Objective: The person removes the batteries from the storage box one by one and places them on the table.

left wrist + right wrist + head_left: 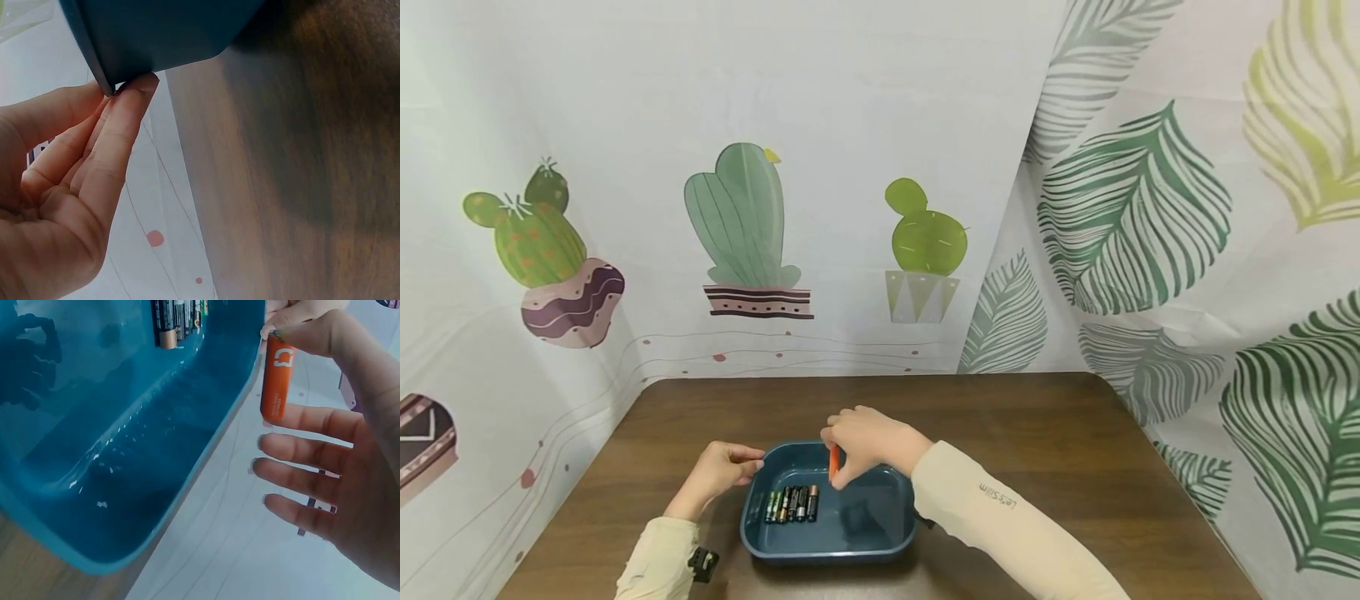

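My right hand (867,437) is over the far part of a blue tray (831,555), pinching an orange battery (277,381) end to end between thumb and index finger. The other fingers of that hand are spread apart in the right wrist view. At the tray's left far corner, my left hand (718,473) pinches the rim between thumb and fingers; the left wrist view shows the fingertips (139,87) under the rim's edge. Several batteries (792,504) in black, green and copper colours lie side by side in a row on the left of the tray floor.
The tray stands on a dark brown wooden table (1000,442), close to its near side. Behind the table hangs a white cloth (842,100) printed with cacti and leaves. Cream sleeves (992,508) cover both forearms, and a small black device (703,564) sits on the left wrist.
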Demonstrator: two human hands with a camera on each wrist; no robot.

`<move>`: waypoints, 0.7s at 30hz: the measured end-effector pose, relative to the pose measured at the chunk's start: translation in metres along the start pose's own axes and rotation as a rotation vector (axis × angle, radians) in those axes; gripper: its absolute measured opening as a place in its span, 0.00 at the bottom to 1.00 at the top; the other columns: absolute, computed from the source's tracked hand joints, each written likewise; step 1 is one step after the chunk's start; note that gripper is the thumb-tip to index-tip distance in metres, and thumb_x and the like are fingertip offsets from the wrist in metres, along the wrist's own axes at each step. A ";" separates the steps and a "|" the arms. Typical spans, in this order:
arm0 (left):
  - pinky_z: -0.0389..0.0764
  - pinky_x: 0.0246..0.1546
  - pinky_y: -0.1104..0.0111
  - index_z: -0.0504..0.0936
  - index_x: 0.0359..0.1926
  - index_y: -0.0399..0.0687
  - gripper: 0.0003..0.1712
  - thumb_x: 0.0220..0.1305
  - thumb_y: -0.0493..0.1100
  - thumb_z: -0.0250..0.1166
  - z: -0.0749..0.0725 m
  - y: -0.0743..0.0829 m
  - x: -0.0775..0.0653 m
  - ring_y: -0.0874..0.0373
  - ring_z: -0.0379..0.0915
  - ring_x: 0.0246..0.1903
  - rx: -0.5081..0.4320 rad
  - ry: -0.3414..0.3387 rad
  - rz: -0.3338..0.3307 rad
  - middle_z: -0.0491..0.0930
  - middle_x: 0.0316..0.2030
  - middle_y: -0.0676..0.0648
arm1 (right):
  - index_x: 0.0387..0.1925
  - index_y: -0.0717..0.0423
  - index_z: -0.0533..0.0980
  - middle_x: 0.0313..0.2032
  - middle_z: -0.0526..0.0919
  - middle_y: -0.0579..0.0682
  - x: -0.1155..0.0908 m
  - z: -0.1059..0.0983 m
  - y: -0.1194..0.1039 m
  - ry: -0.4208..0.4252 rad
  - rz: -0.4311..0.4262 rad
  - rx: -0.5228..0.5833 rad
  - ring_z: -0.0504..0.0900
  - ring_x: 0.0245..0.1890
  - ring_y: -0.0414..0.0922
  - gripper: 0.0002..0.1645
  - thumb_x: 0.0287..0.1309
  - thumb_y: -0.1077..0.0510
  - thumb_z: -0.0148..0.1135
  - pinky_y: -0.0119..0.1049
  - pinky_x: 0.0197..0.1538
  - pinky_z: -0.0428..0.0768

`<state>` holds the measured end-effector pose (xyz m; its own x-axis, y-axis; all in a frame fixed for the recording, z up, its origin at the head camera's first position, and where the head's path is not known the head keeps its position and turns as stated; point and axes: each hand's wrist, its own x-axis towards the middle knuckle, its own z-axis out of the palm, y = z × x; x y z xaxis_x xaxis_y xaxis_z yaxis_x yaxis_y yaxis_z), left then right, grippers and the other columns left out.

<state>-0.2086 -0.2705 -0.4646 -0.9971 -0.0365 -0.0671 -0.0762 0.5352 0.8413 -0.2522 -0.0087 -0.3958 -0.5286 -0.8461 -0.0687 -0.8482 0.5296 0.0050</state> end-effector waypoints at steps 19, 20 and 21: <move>0.84 0.34 0.59 0.84 0.41 0.28 0.09 0.59 0.29 0.65 0.001 -0.001 -0.001 0.49 0.83 0.32 0.009 0.017 0.000 0.84 0.37 0.35 | 0.34 0.43 0.76 0.28 0.67 0.37 -0.042 0.004 0.023 0.222 0.016 -0.092 0.64 0.32 0.38 0.22 0.43 0.34 0.67 0.35 0.38 0.69; 0.84 0.34 0.59 0.84 0.41 0.28 0.09 0.59 0.29 0.65 0.001 -0.001 -0.001 0.49 0.83 0.32 0.010 0.017 0.000 0.84 0.37 0.35 | 0.34 0.43 0.76 0.28 0.67 0.37 -0.044 0.004 0.025 0.228 0.019 -0.089 0.64 0.32 0.38 0.22 0.42 0.35 0.67 0.35 0.37 0.68; 0.84 0.34 0.59 0.84 0.41 0.28 0.09 0.59 0.29 0.65 0.000 -0.001 -0.001 0.49 0.83 0.32 0.007 0.018 0.000 0.84 0.37 0.35 | 0.34 0.43 0.76 0.28 0.67 0.37 -0.047 0.004 0.027 0.232 0.023 -0.086 0.64 0.32 0.38 0.22 0.42 0.35 0.67 0.35 0.37 0.68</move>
<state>-0.2074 -0.2705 -0.4656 -0.9970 -0.0514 -0.0579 -0.0765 0.5415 0.8372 -0.2497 0.0455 -0.3968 -0.5324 -0.8305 0.1635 -0.8303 0.5500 0.0896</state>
